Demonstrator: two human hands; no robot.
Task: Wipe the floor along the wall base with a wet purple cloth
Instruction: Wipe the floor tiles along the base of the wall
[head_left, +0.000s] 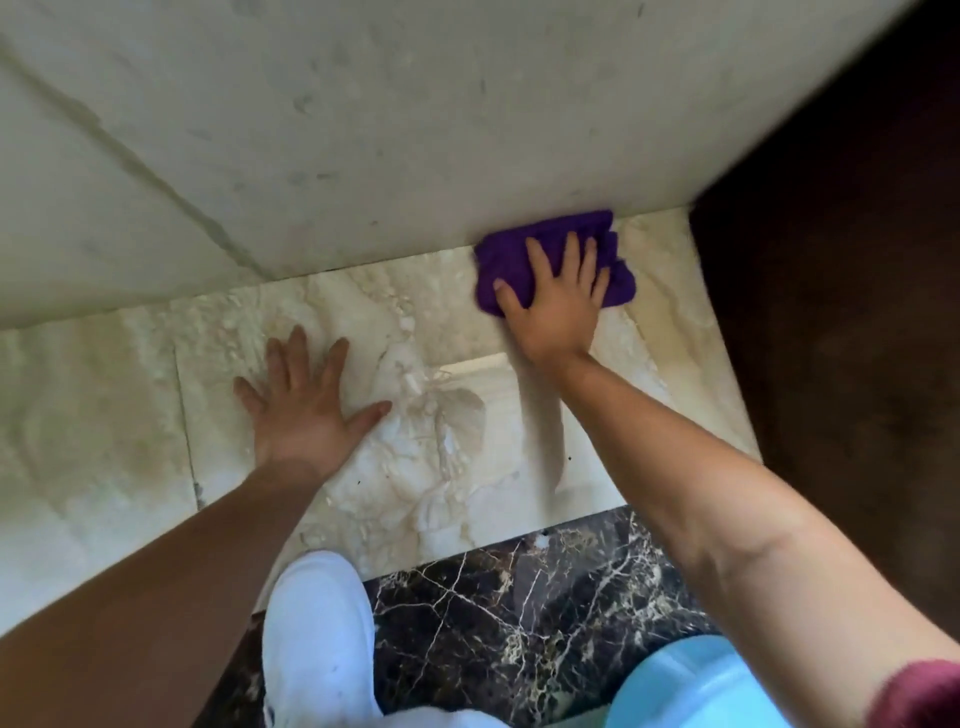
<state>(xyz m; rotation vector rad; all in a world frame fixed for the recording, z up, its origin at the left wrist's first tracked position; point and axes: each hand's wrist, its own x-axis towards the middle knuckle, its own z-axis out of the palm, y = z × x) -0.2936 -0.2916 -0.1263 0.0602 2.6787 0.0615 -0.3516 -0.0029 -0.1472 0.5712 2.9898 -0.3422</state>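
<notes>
Right hand (558, 306), fingers (571, 254) spread flat, presses the purple cloth (618, 280) against the wall (415, 130) base mid-wipe; left hand (306, 400) braces open-palmed; next, I'd say, slide along the wall

- There is one view only, from the camera on my head, so no second view shares the scene.
- It looks forward and steeply down, over my arms, to the floor (130, 415) and the base of the wall (415, 130) at the far side.
- It sits close: my left hand (304, 410) and right hand (558, 306) fill the middle.
- The wide lens bends the wall line.
</notes>
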